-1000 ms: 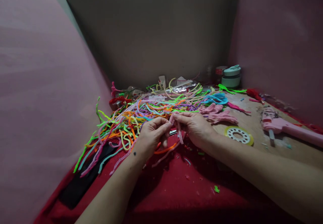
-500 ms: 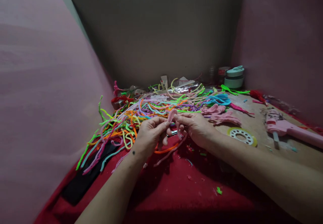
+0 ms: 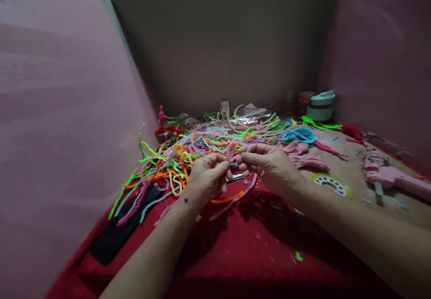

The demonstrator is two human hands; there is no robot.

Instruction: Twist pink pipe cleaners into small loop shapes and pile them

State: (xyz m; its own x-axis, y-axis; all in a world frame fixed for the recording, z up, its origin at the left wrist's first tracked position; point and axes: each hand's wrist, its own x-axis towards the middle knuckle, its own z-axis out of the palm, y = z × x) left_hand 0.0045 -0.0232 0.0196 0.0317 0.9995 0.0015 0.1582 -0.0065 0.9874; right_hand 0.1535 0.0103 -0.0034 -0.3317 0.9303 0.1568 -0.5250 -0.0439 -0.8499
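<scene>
Between my two hands, in the middle of the head view, is a pink pipe cleaner (image 3: 231, 150) bent into an upright loop. My left hand (image 3: 210, 173) pinches the base of the loop between thumb and fingers. With thumb and forefinger, my right hand (image 3: 266, 162) grips another stretch of it just to the right. Behind and to the left of the hands spreads a tangled heap of pipe cleaners (image 3: 175, 155) in many colours. Pink bent pieces (image 3: 306, 157) lie beyond my right hand. Under the hands, part of a metal tool (image 3: 235, 178) shows; its kind is hidden.
To the right lie a yellow tape roll (image 3: 332, 185) and a pink glue gun (image 3: 393, 175) on a brown board (image 3: 357, 169). A mint-green container (image 3: 320, 107) stands at the back. A black strip (image 3: 114, 240) rests on the red cloth (image 3: 235, 254) at left, amid scattered scraps.
My right hand has moved a little away from the left, and the pink pipe cleaner now forms a more open loop with a strand curving over to the right hand. The view has shifted slightly.
</scene>
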